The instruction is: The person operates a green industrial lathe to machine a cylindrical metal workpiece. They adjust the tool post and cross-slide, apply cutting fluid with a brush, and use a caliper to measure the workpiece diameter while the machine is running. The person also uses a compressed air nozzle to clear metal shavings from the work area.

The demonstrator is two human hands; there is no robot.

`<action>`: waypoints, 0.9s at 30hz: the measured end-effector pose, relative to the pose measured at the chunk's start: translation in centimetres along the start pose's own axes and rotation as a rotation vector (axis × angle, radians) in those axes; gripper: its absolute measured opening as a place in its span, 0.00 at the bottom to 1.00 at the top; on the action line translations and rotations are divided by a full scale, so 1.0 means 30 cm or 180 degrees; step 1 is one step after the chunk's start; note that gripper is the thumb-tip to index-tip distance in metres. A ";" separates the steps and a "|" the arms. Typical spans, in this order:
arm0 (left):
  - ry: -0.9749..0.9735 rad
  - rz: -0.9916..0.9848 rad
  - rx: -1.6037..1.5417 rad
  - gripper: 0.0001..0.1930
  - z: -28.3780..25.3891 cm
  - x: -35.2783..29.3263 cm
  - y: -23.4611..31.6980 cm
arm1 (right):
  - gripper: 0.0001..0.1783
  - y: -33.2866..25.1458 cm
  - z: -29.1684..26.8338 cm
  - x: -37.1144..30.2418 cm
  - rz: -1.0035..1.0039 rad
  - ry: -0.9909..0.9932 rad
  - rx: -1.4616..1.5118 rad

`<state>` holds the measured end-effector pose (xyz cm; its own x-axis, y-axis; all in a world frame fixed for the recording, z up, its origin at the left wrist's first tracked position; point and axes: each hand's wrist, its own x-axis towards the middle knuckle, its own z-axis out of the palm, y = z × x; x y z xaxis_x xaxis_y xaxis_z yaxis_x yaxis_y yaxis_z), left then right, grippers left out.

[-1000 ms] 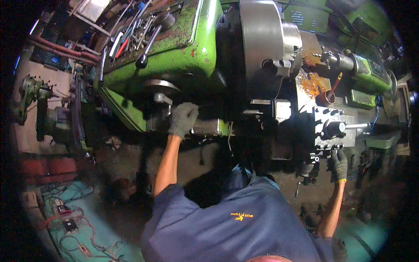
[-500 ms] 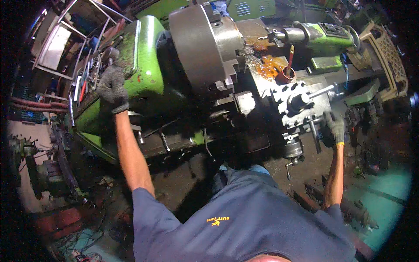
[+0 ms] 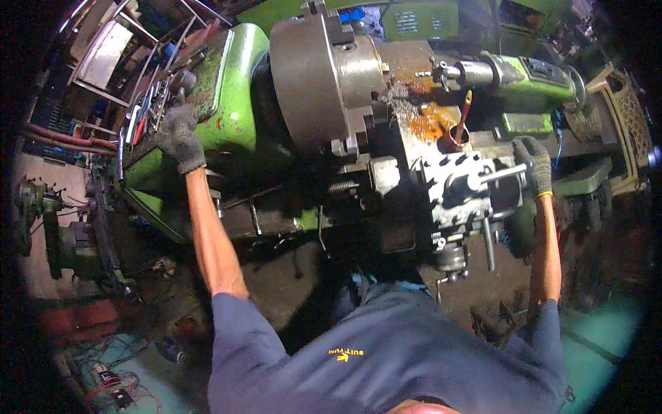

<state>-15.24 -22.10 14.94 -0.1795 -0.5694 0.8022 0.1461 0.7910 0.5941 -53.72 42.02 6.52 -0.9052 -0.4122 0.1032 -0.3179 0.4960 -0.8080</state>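
My left hand point(image 3: 182, 141), in a grey knitted glove, rests on top of the green lathe headstock point(image 3: 238, 90). Its fingers look spread, beside a dark round knob point(image 3: 183, 81) and several hand tools point(image 3: 146, 110). My right hand point(image 3: 533, 164), gloved likewise, curls in at the right side of the tool post point(image 3: 458, 186). The tip of a silver clamp lever point(image 3: 502, 173) overlaps that hand's edge; what the curled fingers grip is hidden. A large steel chuck point(image 3: 307, 79) holds a thick round metal workpiece point(image 3: 361, 72).
A cup point(image 3: 455, 139) with a brush stands behind the tool post, near orange-brown fluid point(image 3: 436, 121) and a heap of metal shavings point(image 3: 405, 103). The tailstock point(image 3: 531, 79) is at the far right. Control levers point(image 3: 255, 219) project along the machine's front.
My right hand has moved away from me, up beside the clamp lever. The tool post appears shifted slightly left and nearer me. My left hand's fingers look more spread, and a shavings heap shows by the workpiece.
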 end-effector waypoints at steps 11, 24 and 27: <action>-0.0322 0.0416 0.0859 0.09 -0.150 -0.031 -0.245 | 0.23 -0.668 0.300 0.416 -0.1547 -0.1091 -0.0259; -0.0024 -0.0576 -0.0544 0.09 0.034 0.033 -0.030 | 0.44 -1.032 0.994 0.768 -0.1393 -0.1034 0.0284; 0.0034 -0.0344 -0.0081 0.05 0.078 0.014 -0.015 | 0.39 -0.991 0.983 0.766 -0.2423 -0.0973 0.0333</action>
<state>-17.66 -22.17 14.88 -0.1853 -0.6535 0.7339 0.1510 0.7190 0.6784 -56.75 -4.72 15.82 -0.3316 -0.8038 0.4940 -0.7715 -0.0703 -0.6323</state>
